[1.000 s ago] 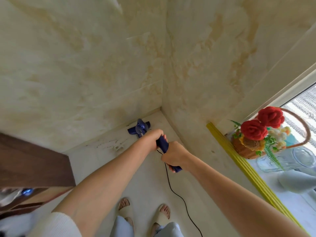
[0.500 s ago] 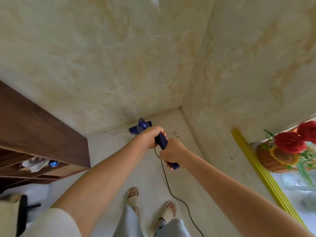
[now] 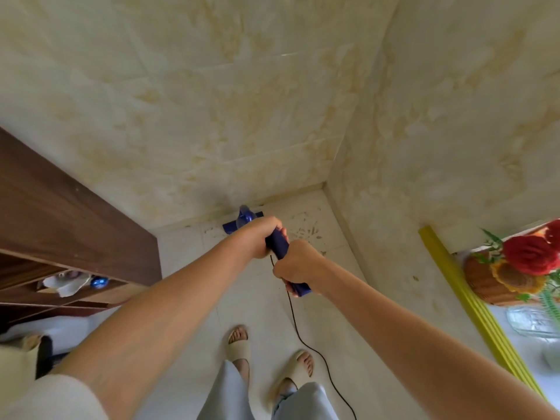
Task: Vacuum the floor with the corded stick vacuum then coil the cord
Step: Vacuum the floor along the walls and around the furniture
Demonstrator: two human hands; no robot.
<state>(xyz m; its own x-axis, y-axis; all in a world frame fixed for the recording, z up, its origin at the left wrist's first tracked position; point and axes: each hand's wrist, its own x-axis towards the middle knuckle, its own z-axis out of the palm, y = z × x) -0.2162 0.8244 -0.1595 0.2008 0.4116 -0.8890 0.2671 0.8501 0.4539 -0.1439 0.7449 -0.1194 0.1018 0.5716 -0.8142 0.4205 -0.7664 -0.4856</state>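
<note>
Both hands gripped the blue handle [image 3: 280, 245] of the corded stick vacuum: the left hand [image 3: 260, 236] wrapped round its upper part, the right hand [image 3: 298, 265] clenched round the lower end. From the left, a dark wooden shelf unit [image 3: 75, 225] stood against the tiled wall; the vacuum's blue floor head [image 3: 242, 219] sat on the floor at the foot of that wall, near the corner, with specks of debris [image 3: 304, 230] just to its right. The black cord [image 3: 306, 341] trailed loose past the sandalled feet [image 3: 239, 344]. Vacuuming looked to be underway; the debris remained and coiling was not yet begun. A flower basket [image 3: 497, 283] stood far right.
</note>
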